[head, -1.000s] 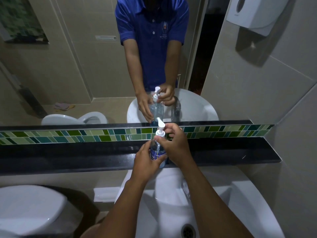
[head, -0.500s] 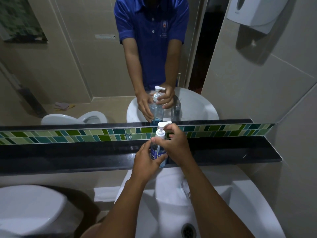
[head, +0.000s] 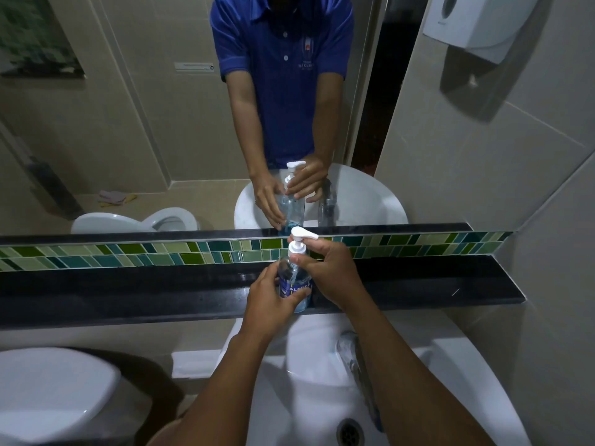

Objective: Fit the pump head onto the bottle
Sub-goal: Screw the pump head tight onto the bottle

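Observation:
A clear bottle [head: 293,286] with a blue label and blue liquid stands upright on the black ledge [head: 128,294] above the sink. My left hand [head: 270,299] wraps its lower body from the left. The white pump head [head: 297,241] sits on the bottle's neck, nozzle pointing right. My right hand [head: 328,272] grips the pump's white collar from the right, thumb on the front of it. The mirror above repeats the bottle and both hands.
The white sink [head: 457,375] with a chrome tap [head: 349,352] and drain [head: 349,432] lies below the ledge. A white toilet lid [head: 54,391] is at the lower left. A paper dispenser [head: 476,24] hangs on the right wall. A green tile strip [head: 128,252] backs the ledge.
The pump nozzle has turned from pointing up-left, away from me, to pointing right, as my right hand twists the collar. The bottle and my left hand stay in place.

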Demonstrator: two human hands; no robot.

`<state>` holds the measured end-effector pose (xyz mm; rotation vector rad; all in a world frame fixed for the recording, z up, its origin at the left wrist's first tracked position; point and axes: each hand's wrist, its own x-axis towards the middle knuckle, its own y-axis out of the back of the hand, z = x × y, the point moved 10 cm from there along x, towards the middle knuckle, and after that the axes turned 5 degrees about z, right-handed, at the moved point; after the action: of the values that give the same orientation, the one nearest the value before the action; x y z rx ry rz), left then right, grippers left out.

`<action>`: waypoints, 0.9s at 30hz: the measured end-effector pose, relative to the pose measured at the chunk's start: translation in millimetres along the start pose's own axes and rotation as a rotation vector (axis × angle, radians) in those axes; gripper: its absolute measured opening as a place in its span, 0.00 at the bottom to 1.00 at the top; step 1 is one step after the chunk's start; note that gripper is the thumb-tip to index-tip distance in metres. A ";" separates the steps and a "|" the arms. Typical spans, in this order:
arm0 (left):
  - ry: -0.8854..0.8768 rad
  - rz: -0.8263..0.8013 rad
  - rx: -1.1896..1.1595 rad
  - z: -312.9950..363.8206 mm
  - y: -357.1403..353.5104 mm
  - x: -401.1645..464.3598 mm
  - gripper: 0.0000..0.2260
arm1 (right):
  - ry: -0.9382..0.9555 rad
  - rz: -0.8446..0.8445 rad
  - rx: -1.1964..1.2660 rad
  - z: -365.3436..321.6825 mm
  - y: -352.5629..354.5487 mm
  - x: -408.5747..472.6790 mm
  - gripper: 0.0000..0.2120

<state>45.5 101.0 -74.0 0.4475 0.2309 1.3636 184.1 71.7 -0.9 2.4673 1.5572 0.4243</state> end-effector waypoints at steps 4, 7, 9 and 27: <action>-0.003 0.032 0.012 0.4 0.5 0.0 0.30 | 0.042 0.188 0.005 -7.4 8.6 -5.4 0.17; -0.011 0.006 0.021 2.1 0.8 2.9 0.31 | 0.096 0.187 -0.126 -17.6 8.9 -2.7 0.19; -0.010 -0.022 0.021 3.2 0.1 4.5 0.30 | 0.114 0.058 -0.156 -19.6 1.3 2.3 0.19; -0.015 0.009 0.020 1.8 1.2 5.1 0.31 | -0.010 0.073 -0.036 -1.8 5.0 9.2 0.16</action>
<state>46.1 105.8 -71.4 0.4754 0.2308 1.3678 191.5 77.8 3.6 2.5013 1.4457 0.4469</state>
